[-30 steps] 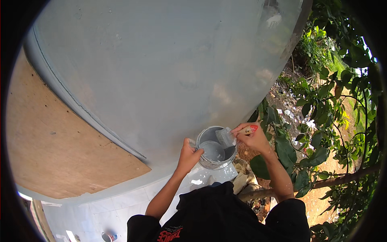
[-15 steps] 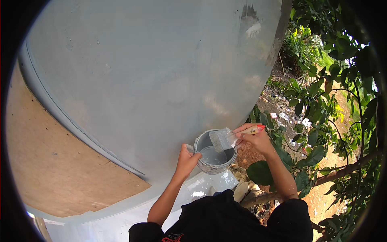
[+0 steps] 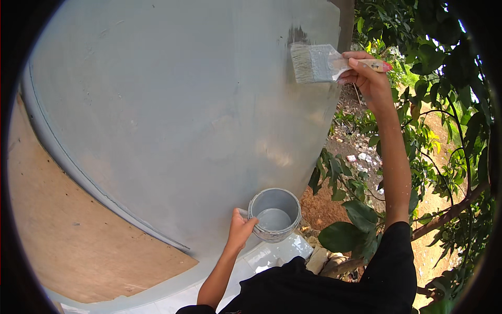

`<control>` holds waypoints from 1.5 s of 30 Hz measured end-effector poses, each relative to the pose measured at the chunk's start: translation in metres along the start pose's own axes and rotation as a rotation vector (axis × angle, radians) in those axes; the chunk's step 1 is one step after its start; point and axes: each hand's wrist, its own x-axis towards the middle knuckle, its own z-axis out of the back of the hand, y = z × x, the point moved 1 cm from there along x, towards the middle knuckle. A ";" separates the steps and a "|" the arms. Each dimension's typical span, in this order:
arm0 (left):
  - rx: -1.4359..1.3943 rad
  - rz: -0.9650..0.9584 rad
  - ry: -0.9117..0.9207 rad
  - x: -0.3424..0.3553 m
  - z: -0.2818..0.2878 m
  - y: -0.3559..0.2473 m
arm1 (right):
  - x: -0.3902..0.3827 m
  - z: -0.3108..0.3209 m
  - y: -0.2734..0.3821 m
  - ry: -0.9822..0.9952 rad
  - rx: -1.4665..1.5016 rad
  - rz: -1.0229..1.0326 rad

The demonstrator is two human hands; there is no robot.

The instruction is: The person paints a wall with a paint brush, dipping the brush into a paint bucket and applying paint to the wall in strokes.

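Observation:
My right hand (image 3: pixel 368 78) is closed around the handle of a wide paintbrush (image 3: pixel 327 64). The handle has a red end, and the ferrule is smeared with grey paint. The bristles point left and lie against or just in front of the grey wall (image 3: pixel 183 104), below a dark patch (image 3: pixel 297 34) near its right edge; contact is hard to tell. Lower down, my left hand (image 3: pixel 240 229) grips a paint pot (image 3: pixel 274 196) by its side, the thumb at the rim. Some grey paint (image 3: pixel 273 220) lies at the bottom of the pot.
A brown board (image 3: pixel 78 225) lies at the left, bordered by a raised grey edge (image 3: pixel 104 188). White glossy tiles (image 3: pixel 277 256) show below the pot. Leafy branches (image 3: pixel 444 136) crowd the right side, close to my right arm. Soil with scattered litter (image 3: pixel 361 152) lies beyond.
The brush has left the pot and moved up to the wall's right edge in my right hand. My right arm is now stretched out. The pot sits slightly lower in view.

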 end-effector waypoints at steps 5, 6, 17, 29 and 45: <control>0.032 0.000 -0.021 -0.001 0.005 0.015 | 0.052 0.026 0.011 0.120 -0.185 0.202; 0.029 0.007 -0.025 -0.001 0.006 0.018 | 0.058 0.029 0.010 0.123 -0.183 0.203; 0.068 0.035 -0.107 -0.005 0.012 0.042 | 0.057 0.006 0.062 0.019 -0.657 0.557; 0.143 0.065 -0.132 -0.011 0.015 0.062 | 0.064 -0.013 0.051 0.551 -0.831 0.286; 0.127 0.090 -0.144 -0.005 0.010 0.084 | 0.094 -0.016 0.098 0.059 -1.024 1.108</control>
